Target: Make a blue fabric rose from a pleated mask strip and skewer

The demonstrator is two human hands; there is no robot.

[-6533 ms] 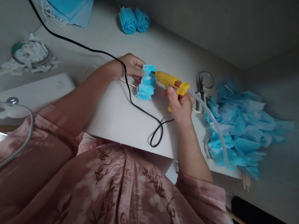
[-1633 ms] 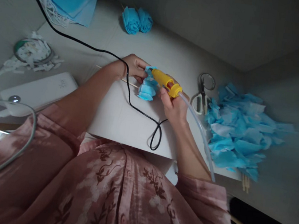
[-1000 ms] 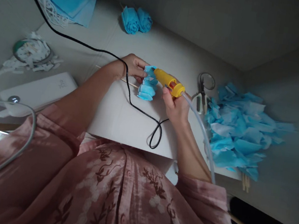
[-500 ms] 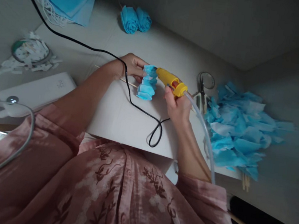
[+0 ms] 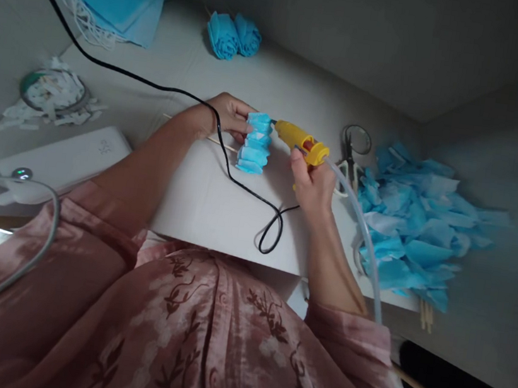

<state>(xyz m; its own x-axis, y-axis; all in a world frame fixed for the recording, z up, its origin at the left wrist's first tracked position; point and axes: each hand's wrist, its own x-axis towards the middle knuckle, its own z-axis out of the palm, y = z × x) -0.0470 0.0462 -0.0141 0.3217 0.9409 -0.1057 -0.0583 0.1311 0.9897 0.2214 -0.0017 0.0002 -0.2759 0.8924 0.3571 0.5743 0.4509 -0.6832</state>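
Between the fingers of my left hand (image 5: pixel 231 117) is a blue folded-fabric flower (image 5: pixel 254 146), its ruffled layers facing right. A thin wooden stick (image 5: pixel 222 144) runs leftward from the flower under my hand and a black cord. In my right hand (image 5: pixel 314 179) is a yellow hot glue gun (image 5: pixel 297 138), with my thumb along its near side and a clear glue stick (image 5: pixel 361 217) trailing from its back end. The glue gun's dark nozzle points left, close to the flower's upper right edge; whether it touches, I cannot tell.
Black cord (image 5: pixel 245 186) loops across the white table (image 5: pixel 218 214). At right lie scissors (image 5: pixel 350 161) and a heap of blue fabric pieces (image 5: pixel 417 221). Two finished blue flowers (image 5: pixel 234 37) and stacked face masks (image 5: pixel 117 0) are at the back. A power bank (image 5: pixel 67 159) and white scraps (image 5: pixel 57 91) lie left.
My right hand has drawn the glue gun slightly right, away from the flower. My left hand and the flower have hardly moved.
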